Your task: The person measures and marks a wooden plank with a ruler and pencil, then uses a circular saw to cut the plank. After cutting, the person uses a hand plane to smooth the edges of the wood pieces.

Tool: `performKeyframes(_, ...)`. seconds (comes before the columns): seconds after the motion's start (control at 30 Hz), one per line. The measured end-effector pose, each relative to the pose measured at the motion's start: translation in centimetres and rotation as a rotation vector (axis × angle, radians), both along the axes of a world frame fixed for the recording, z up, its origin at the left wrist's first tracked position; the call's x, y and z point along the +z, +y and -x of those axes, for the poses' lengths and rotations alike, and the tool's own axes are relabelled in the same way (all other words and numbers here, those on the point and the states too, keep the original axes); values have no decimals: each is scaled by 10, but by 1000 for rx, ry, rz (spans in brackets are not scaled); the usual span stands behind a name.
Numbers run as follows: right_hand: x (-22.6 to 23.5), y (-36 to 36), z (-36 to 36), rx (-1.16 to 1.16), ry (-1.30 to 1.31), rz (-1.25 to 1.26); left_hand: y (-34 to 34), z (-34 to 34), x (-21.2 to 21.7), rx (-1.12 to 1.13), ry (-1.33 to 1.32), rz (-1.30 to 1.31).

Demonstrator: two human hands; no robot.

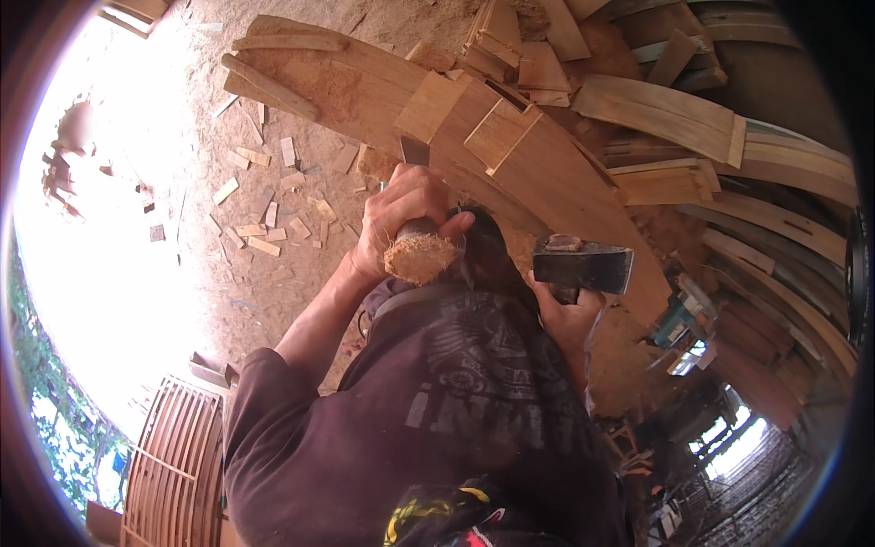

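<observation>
My left hand (401,210) is wrapped round the handle of a chisel (420,260), whose wooden butt is frayed and mushroomed. Its flat metal blade points away from me, with the tip at the near edge of a long wooden plank (556,182). In my right hand (572,321) is a hammer (583,264) with a dark, blocky head, held up to the right of the chisel and apart from it. On the plank lies a thin rectangular wooden piece (501,135), and a paler flat piece (434,102) sits beside it.
Curved wooden boards (661,114) are piled at the right and far right. Small offcuts (264,228) and sawdust litter the ground at the left. A teal power tool (674,324) stands at the right. A slatted wooden panel (167,465) lies at the lower left.
</observation>
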State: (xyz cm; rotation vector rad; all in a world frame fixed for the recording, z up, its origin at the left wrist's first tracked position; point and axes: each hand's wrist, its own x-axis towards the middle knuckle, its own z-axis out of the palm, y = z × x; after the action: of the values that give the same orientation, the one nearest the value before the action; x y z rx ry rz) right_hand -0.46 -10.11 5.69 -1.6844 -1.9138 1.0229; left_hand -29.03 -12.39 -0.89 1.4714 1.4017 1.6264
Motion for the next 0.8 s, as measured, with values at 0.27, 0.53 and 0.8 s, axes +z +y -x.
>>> performKeyframes(0.27,-1,2,6,57,-14,-46,15,4,0,-50,41,-21)
performKeyframes(0.53,-4,1,5,65,-64,-31,18,7,-8,-109,34,12)
performKeyframes(0.8,-5,8,10,16,-33,-19,24,9,-4,-143,40,26)
